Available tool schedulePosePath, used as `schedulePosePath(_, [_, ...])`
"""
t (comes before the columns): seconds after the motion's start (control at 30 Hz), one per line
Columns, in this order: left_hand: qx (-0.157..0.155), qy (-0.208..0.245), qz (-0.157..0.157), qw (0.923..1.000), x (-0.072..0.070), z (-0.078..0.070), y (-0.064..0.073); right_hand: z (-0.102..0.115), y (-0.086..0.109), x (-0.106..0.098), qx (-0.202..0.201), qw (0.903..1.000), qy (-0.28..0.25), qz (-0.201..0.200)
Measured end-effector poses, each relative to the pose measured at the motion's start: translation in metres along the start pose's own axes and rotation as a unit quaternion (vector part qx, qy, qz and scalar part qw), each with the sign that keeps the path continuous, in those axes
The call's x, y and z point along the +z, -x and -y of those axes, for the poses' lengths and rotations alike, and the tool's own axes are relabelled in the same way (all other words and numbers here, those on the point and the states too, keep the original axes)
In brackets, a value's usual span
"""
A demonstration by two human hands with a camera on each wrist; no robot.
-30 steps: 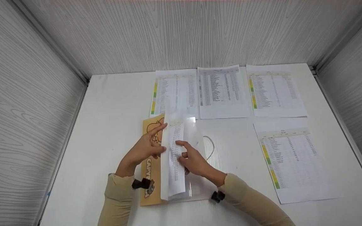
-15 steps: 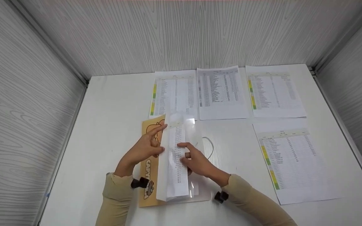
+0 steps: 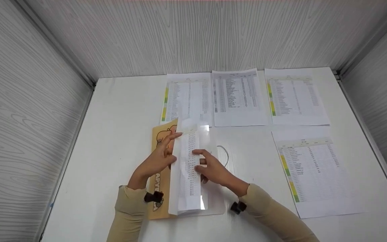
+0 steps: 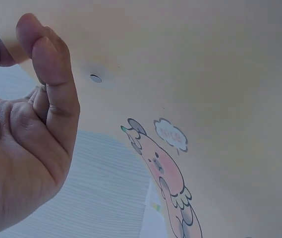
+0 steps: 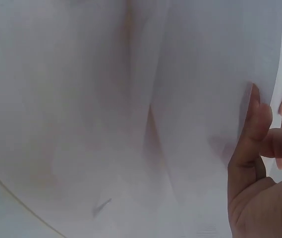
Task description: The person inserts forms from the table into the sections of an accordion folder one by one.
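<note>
"Log, left to right?"

"One tan folder (image 3: 158, 206), part-open, left hand (image 3: 155, 163) gripping it. One printed sheet (image 3: 191, 188) inside; right hand (image 3: 215, 172), apart from the left, pinches its edge, slightly further right than a second ago. I judge it not yet settled. One loose sheet (image 3: 319, 183), far right."

Site: three-sided booth fitted for desk work. White tabletop (image 3: 119, 111) enclosed by grey wood-grain panels: back (image 3: 186, 37), left (image 3: 22, 134), right (image 3: 378, 101). Grey corner trim (image 3: 57, 49). Printed spreadsheets (image 3: 239, 97) and a cartoon document folder (image 3: 161, 134) read as office paperwork. Wider building: cannot tell.
</note>
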State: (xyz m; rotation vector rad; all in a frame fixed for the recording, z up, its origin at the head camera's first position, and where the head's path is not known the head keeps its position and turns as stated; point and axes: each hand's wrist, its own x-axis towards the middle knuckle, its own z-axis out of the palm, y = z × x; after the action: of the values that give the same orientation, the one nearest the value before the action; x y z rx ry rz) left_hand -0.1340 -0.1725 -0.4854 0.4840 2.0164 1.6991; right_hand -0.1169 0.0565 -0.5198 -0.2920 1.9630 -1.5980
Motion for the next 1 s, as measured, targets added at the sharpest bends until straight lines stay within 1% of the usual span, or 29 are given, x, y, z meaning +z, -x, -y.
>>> schedulePosePath(0.1, [0.0, 0.013, -0.003, 0.9999, 0.002, 0.0, -0.001, 0.005, 0.0, -0.002, -0.001, 0.9999, 0.013, 0.007])
schedulePosePath(0.2, [-0.004, 0.017, -0.005, 0.9998, 0.003, 0.0, -0.002, 0.01, 0.001, -0.002, -0.006, 0.9994, 0.029, 0.016])
schedulePosePath(0.37, [0.001, 0.023, 0.007, 0.9997, 0.005, -0.002, -0.003, 0.013, -0.002, 0.001, -0.004, 0.9988, 0.045, 0.017])
schedulePosePath(0.6, [0.015, 0.019, 0.012, 0.9996, 0.005, -0.003, -0.002, 0.013, -0.008, 0.008, 0.0, 0.9979, 0.064, 0.014])
schedulePosePath(0.73, [0.016, 0.012, 0.016, 0.9997, 0.004, -0.002, -0.001, 0.012, -0.01, 0.011, -0.001, 0.9969, 0.078, 0.011])
schedulePosePath(0.87, [0.012, 0.011, 0.017, 0.9997, 0.003, -0.001, -0.001, 0.011, -0.01, 0.01, 0.0, 0.9972, 0.075, 0.008])
schedulePosePath(1.0, [0.006, 0.011, 0.018, 0.9998, 0.001, -0.004, 0.001, 0.011, -0.008, 0.005, 0.004, 0.9985, 0.055, 0.009])
